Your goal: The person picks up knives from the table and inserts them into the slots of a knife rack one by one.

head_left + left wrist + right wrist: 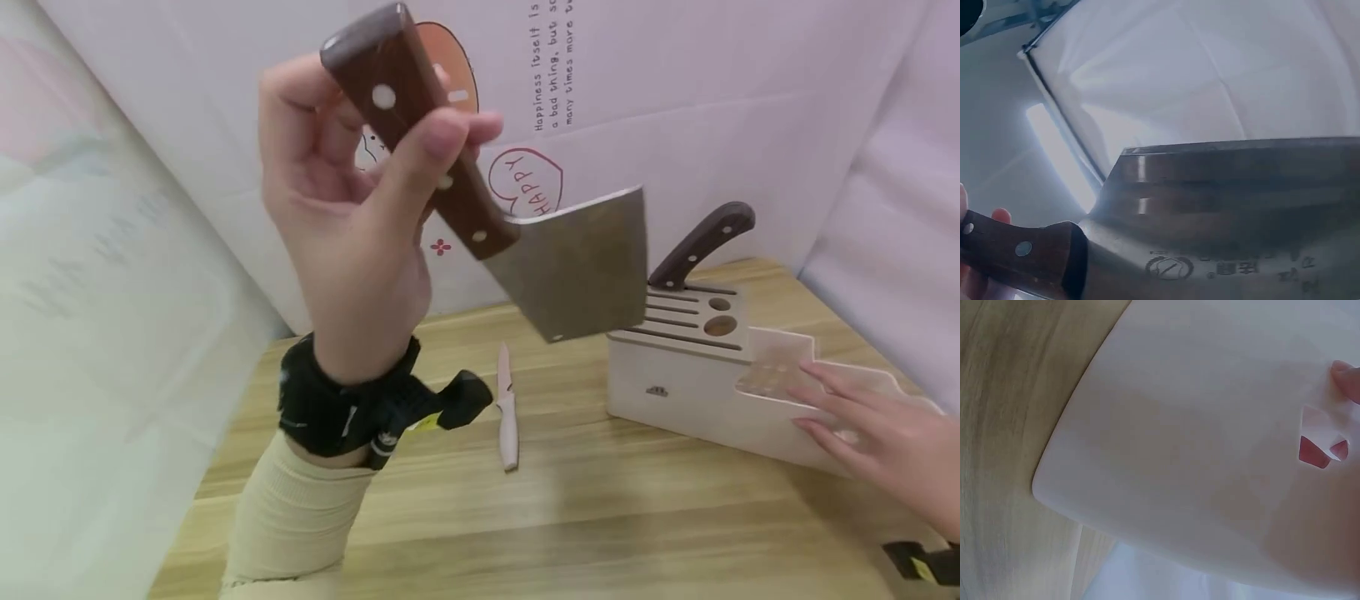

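Observation:
My left hand (352,192) grips a cleaver (581,267) by its dark brown riveted handle, raised above the table. In the head view its broad steel blade points right and overlaps the near left corner of a white knife block (675,392). Engraved markings show on the blade (1210,212) in the left wrist view. A dark-handled knife (705,242) stands in a back slot of the block. My right hand (892,433) holds the block's low right end, thumb (1347,381) on the outer wall, with fingertips showing through a cut-out in it.
A small paring knife (507,425) with a pale handle lies on the wooden table (450,533), left of the block, blade pointing away. White printed cloth (637,125) forms a wall behind the table and along both sides.

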The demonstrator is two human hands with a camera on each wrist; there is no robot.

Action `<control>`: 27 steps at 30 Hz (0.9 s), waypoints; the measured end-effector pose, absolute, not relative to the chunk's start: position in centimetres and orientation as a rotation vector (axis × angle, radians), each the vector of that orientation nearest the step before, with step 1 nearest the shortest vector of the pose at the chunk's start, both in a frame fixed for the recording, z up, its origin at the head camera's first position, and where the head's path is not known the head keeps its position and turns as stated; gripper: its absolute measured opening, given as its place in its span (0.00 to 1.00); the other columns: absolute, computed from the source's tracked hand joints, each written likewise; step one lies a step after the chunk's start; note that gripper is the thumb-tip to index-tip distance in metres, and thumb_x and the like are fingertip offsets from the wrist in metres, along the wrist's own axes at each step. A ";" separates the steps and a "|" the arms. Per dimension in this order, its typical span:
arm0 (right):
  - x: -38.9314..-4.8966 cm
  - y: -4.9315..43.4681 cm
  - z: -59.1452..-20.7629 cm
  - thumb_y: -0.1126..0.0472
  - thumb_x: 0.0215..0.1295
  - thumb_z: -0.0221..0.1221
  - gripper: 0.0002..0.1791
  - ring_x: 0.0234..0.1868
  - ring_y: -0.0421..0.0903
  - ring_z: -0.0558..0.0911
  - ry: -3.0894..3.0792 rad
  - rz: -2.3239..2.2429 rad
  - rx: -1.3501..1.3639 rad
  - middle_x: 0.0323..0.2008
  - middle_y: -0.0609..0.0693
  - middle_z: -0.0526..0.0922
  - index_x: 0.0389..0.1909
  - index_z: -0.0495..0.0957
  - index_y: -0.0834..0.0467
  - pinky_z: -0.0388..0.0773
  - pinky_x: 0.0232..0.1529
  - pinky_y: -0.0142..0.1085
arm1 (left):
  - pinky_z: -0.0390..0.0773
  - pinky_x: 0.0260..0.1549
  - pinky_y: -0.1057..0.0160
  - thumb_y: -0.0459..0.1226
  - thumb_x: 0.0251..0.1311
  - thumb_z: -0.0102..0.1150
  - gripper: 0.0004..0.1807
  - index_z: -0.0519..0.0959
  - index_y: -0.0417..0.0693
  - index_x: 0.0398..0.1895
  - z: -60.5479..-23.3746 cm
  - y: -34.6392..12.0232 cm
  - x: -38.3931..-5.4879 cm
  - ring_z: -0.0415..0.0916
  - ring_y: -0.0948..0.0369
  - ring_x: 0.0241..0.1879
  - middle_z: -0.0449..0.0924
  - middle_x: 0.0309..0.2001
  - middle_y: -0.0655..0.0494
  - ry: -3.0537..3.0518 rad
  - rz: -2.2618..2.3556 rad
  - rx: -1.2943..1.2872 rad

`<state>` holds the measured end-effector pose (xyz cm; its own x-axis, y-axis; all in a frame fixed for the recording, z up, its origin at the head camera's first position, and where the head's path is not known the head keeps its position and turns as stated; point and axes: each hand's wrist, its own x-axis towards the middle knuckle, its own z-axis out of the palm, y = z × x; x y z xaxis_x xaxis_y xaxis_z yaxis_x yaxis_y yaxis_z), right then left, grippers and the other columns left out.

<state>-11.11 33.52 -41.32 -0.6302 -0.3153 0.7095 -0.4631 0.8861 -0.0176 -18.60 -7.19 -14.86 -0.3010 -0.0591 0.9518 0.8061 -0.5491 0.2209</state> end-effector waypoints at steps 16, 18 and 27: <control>-11.4 32.7 -41.2 0.29 0.70 0.39 0.35 0.37 0.57 0.79 -2.276 0.148 0.562 0.53 0.55 0.81 0.49 0.82 0.51 0.75 0.20 0.51 | 0.82 0.39 0.43 0.11 0.54 0.46 0.16 0.67 0.33 0.41 -16.4 -1.9 -21.1 0.82 0.46 0.34 0.75 0.35 0.47 -0.903 -2.250 -1.349; -11.3 32.6 -41.2 0.29 0.70 0.39 0.34 0.36 0.57 0.80 -2.285 0.149 0.567 0.53 0.57 0.81 0.51 0.82 0.50 0.74 0.16 0.49 | 0.82 0.39 0.43 0.12 0.53 0.46 0.16 0.66 0.31 0.42 -16.7 -1.9 -21.2 0.82 0.46 0.34 0.75 0.35 0.48 -0.922 -2.221 -1.374; -11.1 33.5 -40.7 0.30 0.71 0.40 0.34 0.35 0.57 0.81 -2.270 0.188 0.584 0.56 0.55 0.79 0.50 0.83 0.51 0.73 0.22 0.44 | 0.82 0.39 0.44 0.12 0.54 0.48 0.17 0.62 0.26 0.46 -17.5 -1.1 -22.1 0.82 0.47 0.34 0.77 0.36 0.51 -0.993 -2.190 -1.440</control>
<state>-11.11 33.54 -40.69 -0.5983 -0.3515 0.7200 -0.4652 0.8840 0.0450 -22.09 -1.10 -17.53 -0.4303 0.0939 0.8978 0.6135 -0.6992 0.3672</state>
